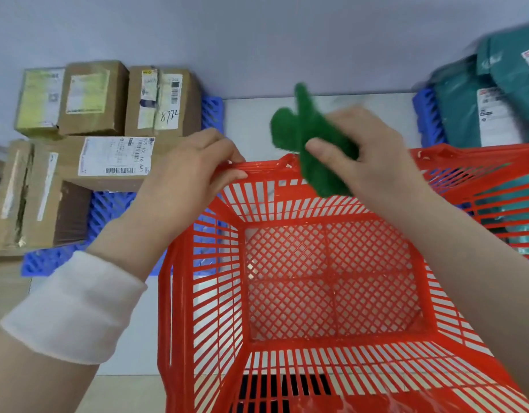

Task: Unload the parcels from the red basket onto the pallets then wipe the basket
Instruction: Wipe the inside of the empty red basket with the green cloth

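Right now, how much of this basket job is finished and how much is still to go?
The unloading looks done: the red basket is empty, cardboard boxes sit on the blue pallet at left and green bags on the pallet at right. In hand: the left hand grips the basket's far rim while the right hand holds a green cloth at that rim. Wiping the basket appears to be what remains.

The basket (pixel 332 281) is glossy red plastic, a lattice of slats and mesh. The cloth (pixel 314 144) is green, fuzzy and matt. The boxes (pixel 108 120) are matt brown cardboard with paper labels and shiny tape. The pallets (pixel 108 207) are blue plastic grid. The bags (pixel 495 99) are slick teal plastic film.
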The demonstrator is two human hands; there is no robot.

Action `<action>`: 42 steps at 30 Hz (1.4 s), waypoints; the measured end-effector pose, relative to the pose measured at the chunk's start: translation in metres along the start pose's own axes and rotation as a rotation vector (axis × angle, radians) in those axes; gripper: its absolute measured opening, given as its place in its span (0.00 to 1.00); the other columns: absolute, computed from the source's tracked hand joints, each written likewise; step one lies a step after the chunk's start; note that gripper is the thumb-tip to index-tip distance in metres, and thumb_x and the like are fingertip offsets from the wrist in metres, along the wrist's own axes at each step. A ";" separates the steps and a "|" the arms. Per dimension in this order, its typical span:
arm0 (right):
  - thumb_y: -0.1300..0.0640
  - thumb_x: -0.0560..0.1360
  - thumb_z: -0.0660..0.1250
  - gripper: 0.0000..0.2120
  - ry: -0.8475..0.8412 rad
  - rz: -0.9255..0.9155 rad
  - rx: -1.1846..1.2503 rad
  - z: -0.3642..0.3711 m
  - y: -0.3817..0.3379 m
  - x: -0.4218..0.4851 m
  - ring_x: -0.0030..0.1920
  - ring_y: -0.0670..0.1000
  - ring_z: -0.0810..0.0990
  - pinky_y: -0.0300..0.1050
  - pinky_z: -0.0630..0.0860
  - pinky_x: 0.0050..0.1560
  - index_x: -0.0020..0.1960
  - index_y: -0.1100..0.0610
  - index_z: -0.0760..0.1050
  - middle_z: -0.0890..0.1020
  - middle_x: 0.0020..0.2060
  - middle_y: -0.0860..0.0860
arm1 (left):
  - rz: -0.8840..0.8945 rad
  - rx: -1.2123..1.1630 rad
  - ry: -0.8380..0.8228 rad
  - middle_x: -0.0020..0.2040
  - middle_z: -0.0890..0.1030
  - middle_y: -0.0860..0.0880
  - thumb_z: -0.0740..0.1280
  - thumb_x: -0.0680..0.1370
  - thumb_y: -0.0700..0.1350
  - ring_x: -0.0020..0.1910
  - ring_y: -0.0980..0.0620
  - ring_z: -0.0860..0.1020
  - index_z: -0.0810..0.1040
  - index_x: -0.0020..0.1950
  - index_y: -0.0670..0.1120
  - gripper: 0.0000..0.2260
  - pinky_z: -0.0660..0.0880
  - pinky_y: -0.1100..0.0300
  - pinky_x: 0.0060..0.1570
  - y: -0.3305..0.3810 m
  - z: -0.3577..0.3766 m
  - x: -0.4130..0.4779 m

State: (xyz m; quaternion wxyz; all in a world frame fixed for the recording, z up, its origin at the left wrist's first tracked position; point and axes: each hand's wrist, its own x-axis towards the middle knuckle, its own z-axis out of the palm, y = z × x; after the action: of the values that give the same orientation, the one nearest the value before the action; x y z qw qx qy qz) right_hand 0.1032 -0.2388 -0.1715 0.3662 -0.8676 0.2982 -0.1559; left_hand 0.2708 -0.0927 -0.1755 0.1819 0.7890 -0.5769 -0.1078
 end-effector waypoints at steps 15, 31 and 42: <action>0.57 0.71 0.64 0.13 -0.062 -0.093 -0.385 0.040 -0.007 0.006 0.51 0.55 0.72 0.45 0.58 0.52 0.56 0.58 0.73 0.76 0.49 0.54 | -0.067 0.068 -0.096 0.52 0.77 0.45 0.67 0.74 0.48 0.51 0.45 0.76 0.80 0.53 0.45 0.11 0.73 0.48 0.51 0.020 -0.027 0.018; 0.60 0.70 0.65 0.24 -0.407 0.032 -0.022 -0.002 0.004 0.013 0.51 0.37 0.70 0.20 0.62 0.52 0.65 0.50 0.69 0.73 0.54 0.43 | -0.094 0.012 -0.104 0.45 0.72 0.53 0.67 0.74 0.50 0.44 0.54 0.70 0.80 0.51 0.46 0.10 0.71 0.56 0.46 0.008 -0.019 0.015; 0.53 0.76 0.58 0.21 -0.148 -0.251 -0.485 0.022 0.013 -0.003 0.54 0.59 0.77 0.51 0.63 0.57 0.67 0.58 0.68 0.79 0.55 0.57 | -0.123 -0.122 -0.134 0.56 0.80 0.49 0.61 0.78 0.49 0.51 0.54 0.76 0.74 0.63 0.51 0.14 0.72 0.59 0.49 0.004 0.006 0.004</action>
State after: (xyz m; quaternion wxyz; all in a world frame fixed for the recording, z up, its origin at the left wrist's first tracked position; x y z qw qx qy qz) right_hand 0.1066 -0.2326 -0.1964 0.1464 -0.9690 0.1895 -0.0601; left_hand 0.2665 -0.0985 -0.1792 0.1837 0.8016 -0.5304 -0.2061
